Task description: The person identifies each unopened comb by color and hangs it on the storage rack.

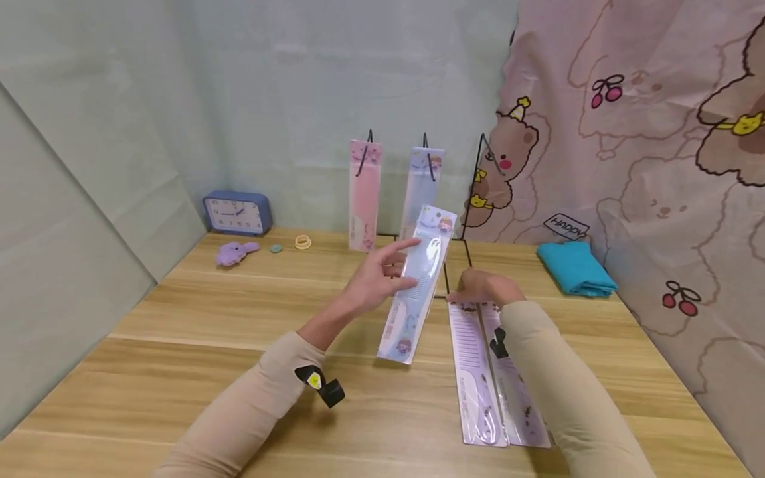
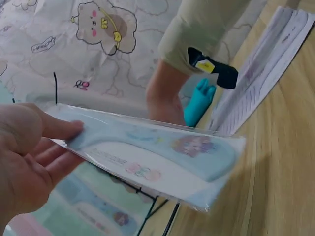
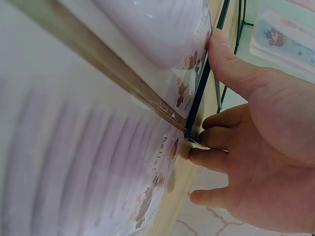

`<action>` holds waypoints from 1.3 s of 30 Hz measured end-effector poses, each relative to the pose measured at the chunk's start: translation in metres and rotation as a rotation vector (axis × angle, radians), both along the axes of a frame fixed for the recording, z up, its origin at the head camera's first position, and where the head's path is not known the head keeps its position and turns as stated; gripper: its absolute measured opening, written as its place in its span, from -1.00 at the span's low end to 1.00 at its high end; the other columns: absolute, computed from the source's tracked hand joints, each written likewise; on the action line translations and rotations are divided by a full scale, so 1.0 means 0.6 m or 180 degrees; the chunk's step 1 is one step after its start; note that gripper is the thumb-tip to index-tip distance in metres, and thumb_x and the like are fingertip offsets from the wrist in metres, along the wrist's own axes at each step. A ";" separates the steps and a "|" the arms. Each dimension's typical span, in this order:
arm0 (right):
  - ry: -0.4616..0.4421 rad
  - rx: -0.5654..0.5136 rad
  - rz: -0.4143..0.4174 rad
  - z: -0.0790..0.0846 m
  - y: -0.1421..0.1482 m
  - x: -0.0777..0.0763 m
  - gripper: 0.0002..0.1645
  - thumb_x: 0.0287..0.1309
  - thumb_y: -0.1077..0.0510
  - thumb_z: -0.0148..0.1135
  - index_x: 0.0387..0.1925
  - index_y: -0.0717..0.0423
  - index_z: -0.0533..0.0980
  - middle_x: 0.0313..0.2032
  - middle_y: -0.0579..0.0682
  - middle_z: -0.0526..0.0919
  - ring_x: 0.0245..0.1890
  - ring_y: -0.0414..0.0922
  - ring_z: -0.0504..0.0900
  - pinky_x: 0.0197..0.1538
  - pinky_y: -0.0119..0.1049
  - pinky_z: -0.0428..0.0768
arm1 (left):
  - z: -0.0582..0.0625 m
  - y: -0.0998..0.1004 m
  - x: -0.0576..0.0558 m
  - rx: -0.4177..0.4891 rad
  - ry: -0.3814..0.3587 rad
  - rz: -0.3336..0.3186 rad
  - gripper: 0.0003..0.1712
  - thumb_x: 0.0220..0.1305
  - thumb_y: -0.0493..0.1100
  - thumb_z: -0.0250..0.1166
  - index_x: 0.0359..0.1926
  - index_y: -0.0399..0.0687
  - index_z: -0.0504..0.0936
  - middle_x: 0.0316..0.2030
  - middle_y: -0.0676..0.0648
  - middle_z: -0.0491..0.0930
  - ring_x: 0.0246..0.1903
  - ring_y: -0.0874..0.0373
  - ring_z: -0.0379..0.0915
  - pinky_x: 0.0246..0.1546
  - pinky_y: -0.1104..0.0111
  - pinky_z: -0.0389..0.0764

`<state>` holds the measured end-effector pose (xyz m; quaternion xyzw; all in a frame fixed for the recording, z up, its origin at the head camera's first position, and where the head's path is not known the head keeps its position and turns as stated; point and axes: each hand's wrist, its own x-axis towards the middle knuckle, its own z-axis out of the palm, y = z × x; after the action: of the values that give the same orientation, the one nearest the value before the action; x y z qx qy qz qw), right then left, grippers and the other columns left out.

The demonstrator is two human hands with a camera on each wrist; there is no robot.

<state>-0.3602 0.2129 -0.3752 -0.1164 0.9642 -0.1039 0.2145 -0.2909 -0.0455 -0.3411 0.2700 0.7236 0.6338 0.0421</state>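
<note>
My left hand [image 1: 378, 279] holds a blue comb in clear packaging [image 1: 421, 285] between thumb and fingers, raised and tilted above the table. Close up, the left wrist view shows the comb's rounded handle [image 2: 197, 160] through the plastic. Two purple packaged combs [image 1: 472, 372] lie side by side on the table, partly hidden by the right forearm. At their far ends is my right hand [image 1: 487, 287], beside the black wire rack [image 1: 468, 255]. In the right wrist view its thumb touches the rack's wire [image 3: 199, 93], with the other fingers loosely bent near it.
On the rack's hooks hang a pink packaged comb [image 1: 364, 199] and another blue one [image 1: 423, 179]. To the left stand a blue clock [image 1: 237, 212], a purple toy-like item [image 1: 234, 253], a small green disc [image 1: 275, 248] and pale rings [image 1: 303, 242]. A folded teal cloth [image 1: 575, 267] lies right.
</note>
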 end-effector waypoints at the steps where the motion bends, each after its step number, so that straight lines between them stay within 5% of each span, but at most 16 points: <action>1: -0.0010 -0.0003 0.0003 0.000 0.000 0.000 -0.53 0.33 -0.23 0.22 -0.32 0.11 0.61 -0.45 0.03 0.61 -0.44 -0.05 0.56 -0.36 -0.14 0.60 | 0.002 0.003 0.002 0.0077 0.0059 0.0011 -0.16 0.19 -0.53 0.33 0.46 0.01 0.34 0.16 -0.31 0.53 -0.02 -0.14 0.63 -0.13 0.17 0.72; 11: -0.0033 -0.0033 0.0002 0.000 0.000 -0.004 -0.54 0.35 -0.22 0.20 -0.37 0.10 0.61 -0.47 0.03 0.62 -0.47 -0.06 0.56 -0.38 -0.16 0.60 | 0.036 0.016 0.007 0.0517 0.0555 0.0091 -0.19 0.20 -0.53 0.33 0.44 -0.04 0.36 0.14 -0.26 0.59 -0.13 -0.09 0.70 -0.13 0.15 0.72; 25: -0.0063 -0.0112 -0.0108 -0.004 0.007 0.003 -0.51 0.33 -0.24 0.22 -0.26 0.14 0.63 -0.42 0.06 0.64 -0.42 -0.01 0.62 -0.41 -0.08 0.66 | 0.038 0.022 -0.007 0.0592 0.0383 0.0218 -0.16 0.19 -0.55 0.32 0.45 -0.02 0.34 0.13 -0.26 0.59 -0.09 -0.14 0.67 -0.16 0.14 0.72; 32: -0.0020 -0.0075 -0.0082 -0.005 0.010 0.003 -0.51 0.33 -0.23 0.22 -0.32 0.13 0.62 -0.44 0.05 0.63 -0.45 -0.04 0.60 -0.41 -0.11 0.65 | 0.043 0.031 -0.032 0.0524 0.0347 0.0357 -0.17 0.19 -0.54 0.33 0.44 0.00 0.36 0.10 -0.26 0.58 -0.12 -0.08 0.68 -0.19 0.18 0.73; 39: 0.0016 -0.0036 -0.0011 0.000 0.007 0.000 -0.51 0.32 -0.24 0.22 -0.32 0.12 0.61 -0.45 0.03 0.61 -0.45 -0.06 0.55 -0.37 -0.18 0.57 | 0.047 0.039 -0.074 0.0327 0.0301 0.0830 -0.18 0.15 -0.50 0.39 0.39 0.09 0.42 -0.02 -0.20 0.49 -0.27 0.00 0.64 -0.30 0.25 0.73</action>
<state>-0.3600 0.2170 -0.3751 -0.1162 0.9643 -0.1094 0.2111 -0.3356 -0.0219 -0.3129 0.2052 0.7203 0.6567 -0.0887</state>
